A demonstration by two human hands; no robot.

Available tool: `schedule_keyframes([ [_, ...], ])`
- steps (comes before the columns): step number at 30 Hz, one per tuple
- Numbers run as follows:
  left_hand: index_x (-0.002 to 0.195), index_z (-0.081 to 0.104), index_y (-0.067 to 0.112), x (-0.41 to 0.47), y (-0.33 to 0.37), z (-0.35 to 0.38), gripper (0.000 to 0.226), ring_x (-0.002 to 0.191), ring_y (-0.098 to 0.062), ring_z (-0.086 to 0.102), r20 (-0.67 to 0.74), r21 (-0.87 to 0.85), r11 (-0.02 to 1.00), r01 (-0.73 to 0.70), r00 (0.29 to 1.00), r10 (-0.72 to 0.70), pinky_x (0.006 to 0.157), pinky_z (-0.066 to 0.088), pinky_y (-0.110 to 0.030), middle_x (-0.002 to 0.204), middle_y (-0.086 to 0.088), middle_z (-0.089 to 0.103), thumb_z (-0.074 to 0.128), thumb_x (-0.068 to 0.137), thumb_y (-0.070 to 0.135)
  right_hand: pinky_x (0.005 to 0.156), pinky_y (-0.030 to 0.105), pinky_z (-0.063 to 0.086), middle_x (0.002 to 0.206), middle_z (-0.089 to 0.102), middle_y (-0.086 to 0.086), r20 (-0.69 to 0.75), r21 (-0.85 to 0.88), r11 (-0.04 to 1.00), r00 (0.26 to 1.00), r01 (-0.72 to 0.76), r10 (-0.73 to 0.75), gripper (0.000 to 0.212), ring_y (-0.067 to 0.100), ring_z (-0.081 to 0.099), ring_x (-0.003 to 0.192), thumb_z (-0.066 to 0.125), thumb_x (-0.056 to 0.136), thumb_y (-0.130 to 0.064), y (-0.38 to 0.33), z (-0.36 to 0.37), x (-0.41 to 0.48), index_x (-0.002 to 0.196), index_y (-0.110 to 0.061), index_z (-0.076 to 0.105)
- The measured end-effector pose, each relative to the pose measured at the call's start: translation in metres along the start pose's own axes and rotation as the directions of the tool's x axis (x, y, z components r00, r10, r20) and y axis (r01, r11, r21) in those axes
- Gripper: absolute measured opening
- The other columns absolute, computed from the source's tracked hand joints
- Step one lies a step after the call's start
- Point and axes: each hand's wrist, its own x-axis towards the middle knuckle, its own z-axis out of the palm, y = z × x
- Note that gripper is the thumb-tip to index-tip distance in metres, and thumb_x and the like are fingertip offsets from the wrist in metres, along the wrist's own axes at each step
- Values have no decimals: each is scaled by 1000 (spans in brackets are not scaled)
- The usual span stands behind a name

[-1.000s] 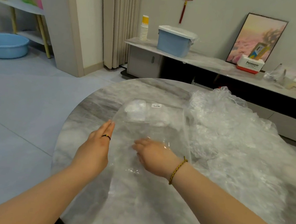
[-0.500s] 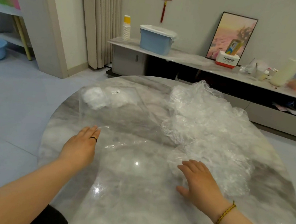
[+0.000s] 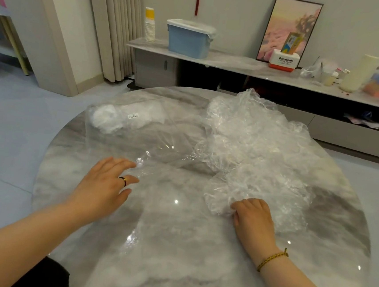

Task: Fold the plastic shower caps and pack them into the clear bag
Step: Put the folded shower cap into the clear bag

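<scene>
While the surface (image 3: 172, 262) is spreading out under both forearms, the caps (image 3: 253, 145) are sprawling in a crinkled heap from the right hand's fingertips away toward the far side. The bag (image 3: 138, 138) is lying flat ahead of the left hand (image 3: 107, 184). Its crumpled mouth is sitting at that hand's fingertips, and folded caps (image 3: 107, 118) are resting in its far end, well beyond the hand.

The step in hand is looking like picking one cap off the heap for folding. To do it well, I judge the right hand (image 3: 254, 218) should be drawing only the nearest cap, slowly, onto the bare patch between the two hands. The thin film is likely clinging to its neighbours and dragging them along. The left hand could be coming across to pin the heap or spread the rim flat.

The right hand is lying palm down with its wrist low. Its fingers are curling into the heap's near edge and grasping it, with the fingertips hiding in the film. The left hand is reaching forward palm down, fingers straight and spread, gripping nothing. A ring (image 3: 123, 181) is showing on one of its fingers.
</scene>
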Motion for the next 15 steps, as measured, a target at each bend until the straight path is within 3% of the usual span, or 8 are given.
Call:
schedule_keyframes([
  [3, 87, 73, 17, -1, 18, 3, 38, 97, -16, 45, 26, -98, 992, -76, 997, 79, 94, 27, -29, 98, -6, 69, 41, 73, 32, 80, 32, 34, 58, 61, -2, -142, 40, 999, 990, 22, -16, 24, 22, 59, 70, 82, 48, 0, -5, -2, 2, 58, -16, 66],
  [5, 105, 60, 20, -4, 35, 5, 40, 100, -14, 46, 41, -180, 978, -104, 993, 114, 95, 28, -26, 109, 0, 62, 42, 73, 35, 81, 32, 34, 65, 65, -2, -248, 112, 988, 966, 103, -72, 11, 20, 50, 86, 59, 69, -9, -19, -9, 4, 65, -16, 66],
  [7, 120, 46, 19, -8, 56, 8, 53, 104, -12, 45, 67, -258, 960, -112, 989, 134, 101, 20, -21, 119, 5, 48, 43, 72, 40, 82, 31, 34, 69, 67, -4, -287, 209, 956, 947, 206, -141, 14, 18, 48, 92, 47, 74, -14, -36, -15, 3, 76, -20, 60],
  [10, 136, 30, 18, -15, 75, 16, 77, 110, -10, 44, 106, -277, 951, -139, 979, 174, 107, 13, -19, 128, 5, 40, 50, 67, 46, 83, 25, 36, 72, 68, -6, -248, 381, 869, 940, 316, -233, 13, 11, 51, 94, 48, 75, -16, -57, -19, -5, 85, -24, 46],
  [11, 136, 28, 19, -16, 76, 20, 83, 111, -10, 43, 107, -268, 951, -156, 976, 191, 108, 13, -20, 129, 4, 40, 56, 63, 46, 82, 23, 37, 73, 68, -6, -214, 443, 836, 943, 325, -253, 14, 9, 52, 92, 49, 74, -17, -62, -19, -9, 86, -24, 46],
  [13, 127, 45, 20, -15, 74, 24, 77, 110, -10, 44, 110, -226, 954, -196, 968, 225, 107, 13, -23, 126, 4, 46, 65, 56, 42, 80, 19, 39, 75, 68, -5, -142, 533, 781, 944, 326, -297, 16, 7, 54, 88, 49, 73, -18, -71, -20, -16, 87, -25, 47],
  [15, 93, 70, 24, -14, 68, 26, 40, 104, -12, 44, 76, -180, 955, -235, 965, 252, 104, 17, -25, 113, 2, 63, 68, 56, 38, 76, 17, 41, 78, 68, -6, -71, 588, 746, 939, 313, -338, 16, 6, 55, 82, 49, 75, -21, -76, -19, -21, 89, -26, 47],
])
